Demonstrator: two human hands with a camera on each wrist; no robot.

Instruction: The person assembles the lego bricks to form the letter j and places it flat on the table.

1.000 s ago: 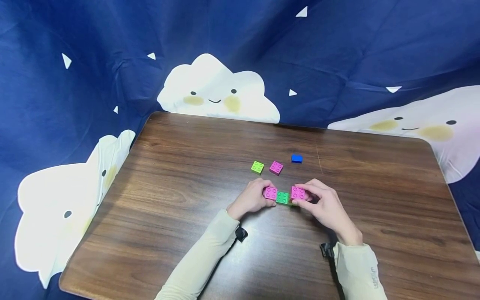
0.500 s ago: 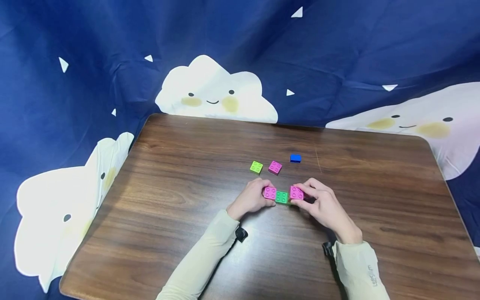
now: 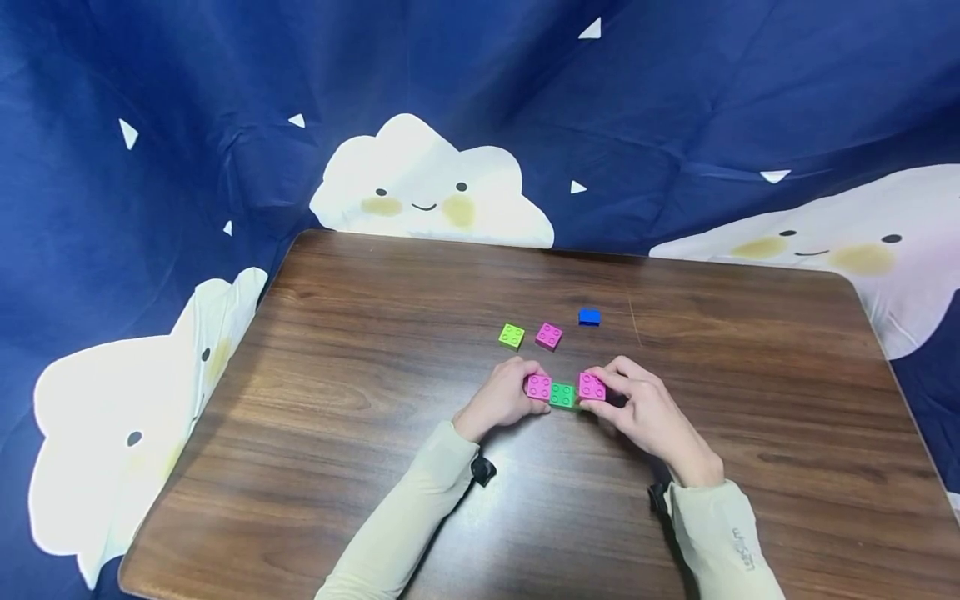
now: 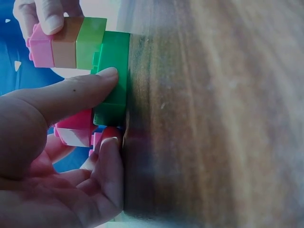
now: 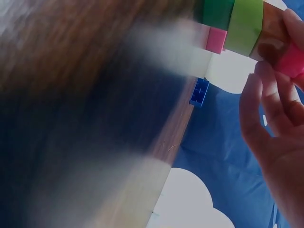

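The green brick (image 3: 562, 395) sits on the table (image 3: 337, 358) between both hands; the left hand (image 3: 501, 395) grips it, a pink brick (image 3: 538, 387) on its left end; the right hand (image 3: 651, 417) pinches a pink-topped stack (image 3: 592, 386) at its right end.

Base brick (image 4: 114, 90): on table (image 3: 337, 375), left end in left hand (image 3: 504, 395).
Left brick (image 3: 538, 387): on base brick's left end.
Right stack (image 3: 592, 387): in right hand (image 3: 652, 410), over base brick's right end.
Left loose brick (image 3: 512, 336), middle loose brick (image 3: 549, 336), right loose brick (image 3: 589, 317): behind base brick.
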